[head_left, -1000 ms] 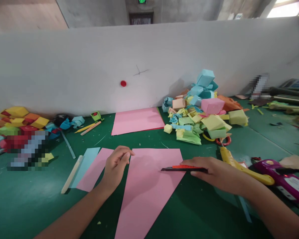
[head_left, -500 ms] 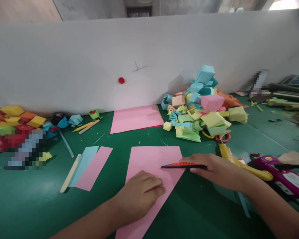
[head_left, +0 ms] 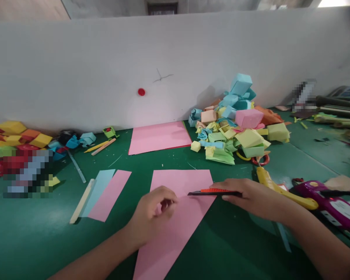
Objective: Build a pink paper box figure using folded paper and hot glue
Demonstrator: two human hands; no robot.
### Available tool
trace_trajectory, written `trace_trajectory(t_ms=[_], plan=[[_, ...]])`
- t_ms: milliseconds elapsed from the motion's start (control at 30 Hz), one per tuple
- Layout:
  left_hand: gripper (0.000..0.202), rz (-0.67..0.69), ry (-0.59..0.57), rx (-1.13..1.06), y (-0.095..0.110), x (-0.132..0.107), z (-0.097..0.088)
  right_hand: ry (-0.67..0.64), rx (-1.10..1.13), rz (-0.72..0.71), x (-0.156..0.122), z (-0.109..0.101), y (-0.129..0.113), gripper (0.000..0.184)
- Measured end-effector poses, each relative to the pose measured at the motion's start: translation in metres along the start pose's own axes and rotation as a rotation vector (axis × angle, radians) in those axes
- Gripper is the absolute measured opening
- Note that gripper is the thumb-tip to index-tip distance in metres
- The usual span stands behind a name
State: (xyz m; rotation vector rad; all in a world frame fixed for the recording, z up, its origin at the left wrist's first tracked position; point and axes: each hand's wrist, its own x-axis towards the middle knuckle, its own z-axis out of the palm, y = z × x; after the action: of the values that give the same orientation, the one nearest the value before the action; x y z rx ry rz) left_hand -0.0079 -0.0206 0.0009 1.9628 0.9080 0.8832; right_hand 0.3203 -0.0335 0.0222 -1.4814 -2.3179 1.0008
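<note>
A pink sheet of paper (head_left: 177,225) lies on the green table in front of me. My right hand (head_left: 236,190) is closed around a red and black utility knife (head_left: 212,192), resting at the sheet's right edge with the tip pointing left across the paper. Over the left part of the sheet is my left hand (head_left: 154,212), its fingers curled loosely with a gap to the thumb and nothing visible in them. To the left lie a pink paper strip (head_left: 110,196), a light blue strip (head_left: 97,190) and a flat wooden stick (head_left: 82,201).
A pile of folded paper pieces (head_left: 227,128) stands by the white wall, beside more pink sheets (head_left: 159,138). On the right are a yellow glue gun (head_left: 288,192) and a purple device (head_left: 332,204). Colourful paper blocks (head_left: 20,134) sit at far left.
My left hand has lifted off the pink sheet and drawn a little left, its fingers curling with a gap. The right hand and the knife stay almost in place.
</note>
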Motion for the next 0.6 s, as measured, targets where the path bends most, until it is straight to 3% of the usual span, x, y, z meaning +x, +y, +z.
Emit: trace_trajectory(t_ms=[100,167,433,600], plan=[[0.023,-0.283,0.183,-0.292,-0.009,0.01,-0.011,-0.007,-0.001,0.005,0.0,-0.001,0.001,0.044],[0.025,-0.382,0.274,-0.435,-0.017,0.015,-0.017,-0.01,-0.018,0.019,-0.001,-0.001,0.002,0.044],[0.017,-0.364,0.42,-0.564,-0.02,0.027,-0.031,-0.004,-0.054,0.055,-0.002,0.001,0.009,0.044],[0.021,-0.435,0.469,-0.729,-0.016,0.03,-0.035,-0.025,-0.044,0.061,-0.002,0.001,0.008,0.045]])
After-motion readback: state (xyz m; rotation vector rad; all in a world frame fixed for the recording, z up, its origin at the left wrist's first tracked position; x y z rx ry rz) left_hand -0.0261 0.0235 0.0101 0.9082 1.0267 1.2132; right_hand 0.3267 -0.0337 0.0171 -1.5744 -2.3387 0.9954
